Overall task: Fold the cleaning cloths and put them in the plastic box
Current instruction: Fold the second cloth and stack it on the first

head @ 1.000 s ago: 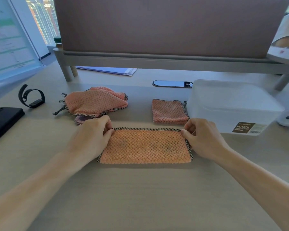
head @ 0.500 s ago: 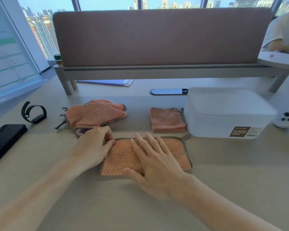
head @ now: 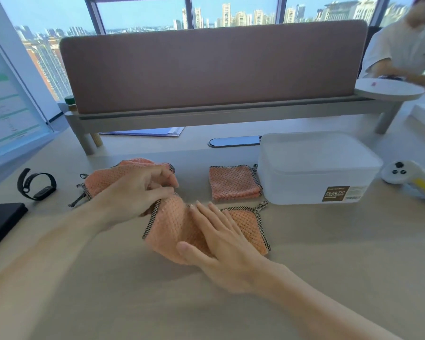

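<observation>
An orange cleaning cloth (head: 245,229) with a black-and-white checked edge lies half-folded on the desk in front of me. My left hand (head: 138,190) pinches its left edge and holds it lifted off the desk. My right hand (head: 221,236) lies flat on the cloth's middle with straight fingers. A folded orange cloth (head: 232,181) rests beside the white plastic box (head: 314,168), whose lid is on. A loose pile of orange cloths (head: 96,181) sits behind my left hand, partly hidden by it.
A black wristband (head: 36,184) and a dark phone (head: 0,222) lie at the left. A white controller (head: 402,175) sits right of the box. A desk divider (head: 211,67) spans the back, and another person (head: 407,47) sits at far right.
My right hand left the cloth's right edge and came to lie flat on its middle. My left hand has since raised the left edge, lifting that side toward the right.
</observation>
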Demonstrator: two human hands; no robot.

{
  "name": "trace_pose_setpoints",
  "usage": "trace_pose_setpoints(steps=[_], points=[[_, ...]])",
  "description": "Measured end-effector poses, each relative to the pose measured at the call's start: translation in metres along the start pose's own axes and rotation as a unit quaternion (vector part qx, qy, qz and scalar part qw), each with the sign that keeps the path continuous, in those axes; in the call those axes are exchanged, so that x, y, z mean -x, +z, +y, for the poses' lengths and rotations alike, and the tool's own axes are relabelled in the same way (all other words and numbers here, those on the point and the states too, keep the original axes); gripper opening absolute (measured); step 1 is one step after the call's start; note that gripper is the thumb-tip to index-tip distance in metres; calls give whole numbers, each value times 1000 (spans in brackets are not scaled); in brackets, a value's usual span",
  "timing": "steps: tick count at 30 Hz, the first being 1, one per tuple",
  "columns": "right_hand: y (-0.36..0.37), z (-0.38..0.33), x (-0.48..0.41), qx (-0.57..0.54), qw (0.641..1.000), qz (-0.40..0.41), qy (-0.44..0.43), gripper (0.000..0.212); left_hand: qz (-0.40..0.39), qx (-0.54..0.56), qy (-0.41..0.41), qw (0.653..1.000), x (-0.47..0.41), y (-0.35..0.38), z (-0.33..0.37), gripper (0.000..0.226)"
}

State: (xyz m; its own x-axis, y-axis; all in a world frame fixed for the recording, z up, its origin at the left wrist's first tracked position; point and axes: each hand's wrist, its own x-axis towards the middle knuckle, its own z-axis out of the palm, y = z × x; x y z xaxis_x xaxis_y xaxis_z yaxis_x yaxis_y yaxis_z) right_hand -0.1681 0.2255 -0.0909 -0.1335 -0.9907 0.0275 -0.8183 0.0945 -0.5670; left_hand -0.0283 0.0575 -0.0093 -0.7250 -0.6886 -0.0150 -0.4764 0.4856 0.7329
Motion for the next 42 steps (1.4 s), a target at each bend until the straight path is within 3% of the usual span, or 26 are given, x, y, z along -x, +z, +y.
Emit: trace_pose_setpoints(steps=[3, 5, 8, 12, 15, 21, 24, 42], points=[[-29, 4, 15, -190, 975, 100, 53, 81, -60, 59, -23, 996, -17, 14, 37, 16], [-46, 11, 27, -293, 938, 160, 88, 63, -126, 97, -54, 986, -31, 29, 57, 20], [-62, 23, 42, -416, 883, 158, 151, 59, -198, 112, -101, 968, -47, 53, 70, 16], [-66, 28, 55, -362, 901, 95, 218, 74, -258, 72, -99, 958, -52, 77, 66, 12], [-64, 33, 55, -297, 920, 105, 234, 69, -223, 34, -74, 971, -54, 88, 63, 9], [-62, 40, 58, -154, 959, 115, 211, 16, -156, -105, 17, 982, -59, 101, 56, 15], [-58, 40, 63, -119, 965, 131, 196, 8, -146, -130, 50, 979, -61, 105, 55, 15], [-50, 49, 70, -99, 959, 180, 193, 11, -46, -157, 143, 976, -62, 132, 28, 22]])
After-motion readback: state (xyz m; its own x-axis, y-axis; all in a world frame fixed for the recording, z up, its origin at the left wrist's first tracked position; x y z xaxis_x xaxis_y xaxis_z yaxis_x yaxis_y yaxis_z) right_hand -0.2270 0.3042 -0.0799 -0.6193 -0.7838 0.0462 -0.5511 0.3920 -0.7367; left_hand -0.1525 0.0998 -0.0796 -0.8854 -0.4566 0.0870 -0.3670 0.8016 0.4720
